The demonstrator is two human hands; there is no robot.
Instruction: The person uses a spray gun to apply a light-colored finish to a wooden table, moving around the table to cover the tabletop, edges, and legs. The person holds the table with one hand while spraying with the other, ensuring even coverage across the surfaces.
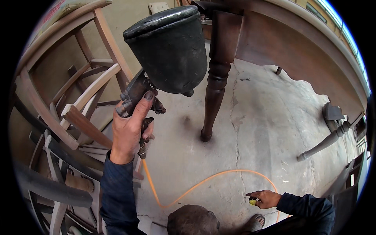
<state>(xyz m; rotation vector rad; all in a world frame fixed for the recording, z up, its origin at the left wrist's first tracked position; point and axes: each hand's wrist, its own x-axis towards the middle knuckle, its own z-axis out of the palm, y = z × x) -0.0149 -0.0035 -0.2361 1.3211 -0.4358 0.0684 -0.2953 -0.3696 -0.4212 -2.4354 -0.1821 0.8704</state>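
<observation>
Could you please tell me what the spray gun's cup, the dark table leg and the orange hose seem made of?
Cup: probably metal, dark and smeared, with hard highlights along its rim.
Table leg: likely wood, turned into rings, finished dark brown with a slight sheen.
Hose: plastic or rubber, I can't tell which; smooth, orange, bending in curves.

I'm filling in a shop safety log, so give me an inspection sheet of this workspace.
Surface: concrete floor, cracked, dark smudges near the turned leg.
Work items: spray gun with black cup, raised left of that leg of the brown table.
Clutter: wooden chair frames crowded at left.
Hands: left hand grips the spray gun; right hand low, something yellow at its fingers, unclear what.
Cables: electrical, nothing seen; orange hose runs from the gun.
Surroundings: tan wall behind the chair frames.
</observation>
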